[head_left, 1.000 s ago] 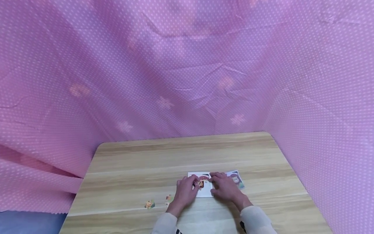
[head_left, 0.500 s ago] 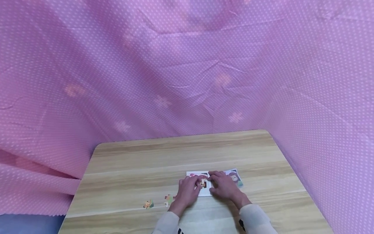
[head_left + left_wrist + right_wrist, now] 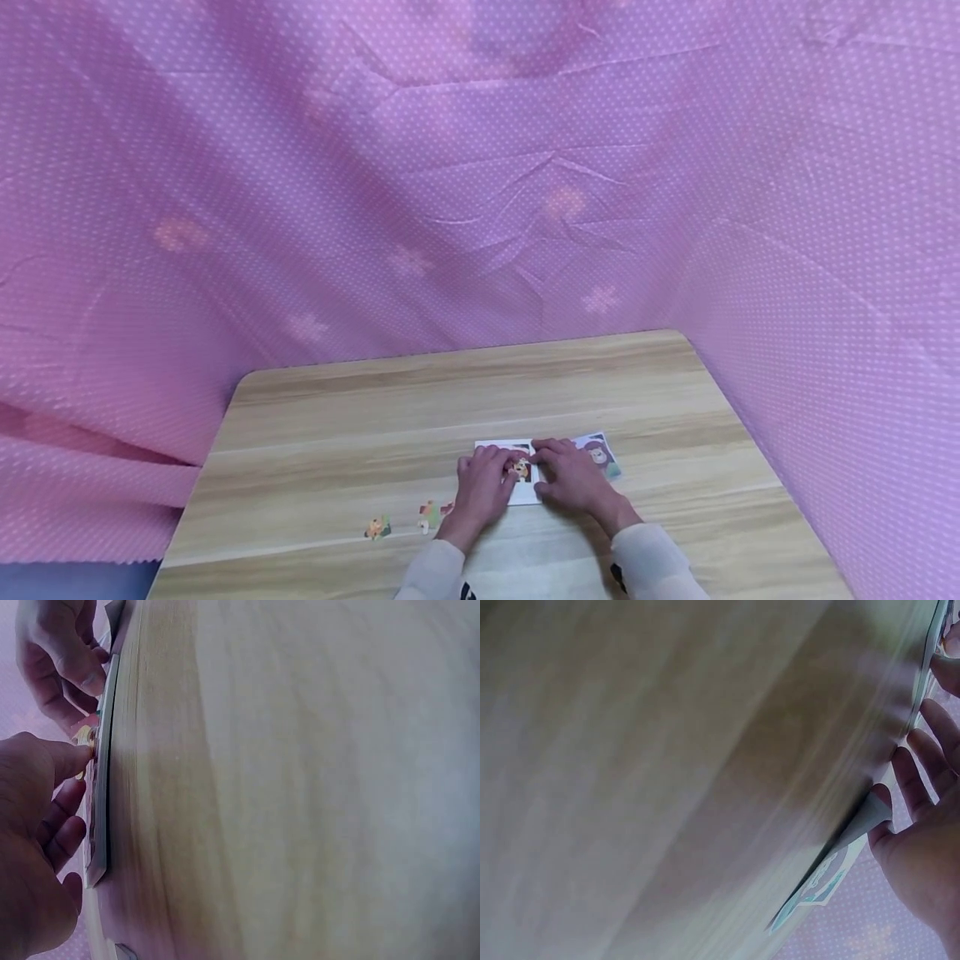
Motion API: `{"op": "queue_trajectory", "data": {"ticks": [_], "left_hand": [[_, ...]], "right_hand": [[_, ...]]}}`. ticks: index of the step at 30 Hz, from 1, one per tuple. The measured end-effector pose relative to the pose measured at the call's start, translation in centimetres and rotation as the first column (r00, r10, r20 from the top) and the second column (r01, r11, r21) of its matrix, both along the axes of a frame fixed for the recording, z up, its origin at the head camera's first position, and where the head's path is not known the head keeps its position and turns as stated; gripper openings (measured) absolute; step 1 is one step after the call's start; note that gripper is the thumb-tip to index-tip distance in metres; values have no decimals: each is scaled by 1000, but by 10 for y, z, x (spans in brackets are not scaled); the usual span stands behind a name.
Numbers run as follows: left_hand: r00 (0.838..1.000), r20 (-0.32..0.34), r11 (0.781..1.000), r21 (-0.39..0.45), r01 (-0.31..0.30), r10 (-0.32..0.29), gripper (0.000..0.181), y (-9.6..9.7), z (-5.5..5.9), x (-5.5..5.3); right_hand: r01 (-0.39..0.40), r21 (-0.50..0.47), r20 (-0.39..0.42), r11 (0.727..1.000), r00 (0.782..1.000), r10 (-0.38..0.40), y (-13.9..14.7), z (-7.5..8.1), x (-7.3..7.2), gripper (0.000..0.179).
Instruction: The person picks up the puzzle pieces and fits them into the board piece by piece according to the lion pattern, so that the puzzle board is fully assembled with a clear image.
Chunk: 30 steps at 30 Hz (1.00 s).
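My left hand (image 3: 482,489) is over a white-framed puzzle board (image 3: 524,495). In the left wrist view its thumb and forefinger pinch a small jigsaw piece (image 3: 84,738) with yellow and red print, right at the board's surface. The left fingers cover part of the picture. My right hand (image 3: 573,477) rests at the board's right side, fingers fairly straight, with its fingertips on the frame. Beneath that hand, a printed card (image 3: 597,455) with a lion face sticks out to the right; in the right wrist view one corner of the card (image 3: 866,819) curls up.
Left of the left forearm lie several loose jigsaw pieces: an orange and green one (image 3: 377,527), another (image 3: 428,516) beside it, and a reddish one (image 3: 447,507) partly behind the wrist. The wood-grain table (image 3: 337,433) ends at a pink dotted curtain (image 3: 480,208).
The left fingers have shifted slightly right over the board, bringing the pinched piece down against the dark red part of the picture. The right hand stays on the frame.
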<state>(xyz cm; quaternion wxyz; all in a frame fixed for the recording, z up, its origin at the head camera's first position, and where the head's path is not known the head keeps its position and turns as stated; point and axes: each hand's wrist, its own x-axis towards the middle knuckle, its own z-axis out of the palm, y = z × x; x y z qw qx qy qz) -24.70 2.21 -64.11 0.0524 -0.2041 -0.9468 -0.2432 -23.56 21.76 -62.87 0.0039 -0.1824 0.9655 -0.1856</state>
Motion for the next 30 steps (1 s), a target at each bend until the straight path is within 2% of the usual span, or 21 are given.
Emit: {"op": "queue_trajectory", "data": {"ticks": [7,12,20,30], "left_hand": [[1000,24,1000,-2,16,-16,29,-6,-2,-10],[999,49,1000,-4,2,-2,30,-11,-2,-17],[1000,3,999,-43,18,-18,32,-19,-4,-30],[999,-22,994,-103,23,-25,34,-21,-6,-44]], "right_hand": [[16,2,-9,1000,1000,-16,-6,-1,-7,44],[24,8,-9,1000,1000,-24,-9,-3,-13,45],[40,0,10,999,999,-40,-13,-1,-21,45],[67,-7,14,998,998,-67,-20,-3,-32,45]]}}
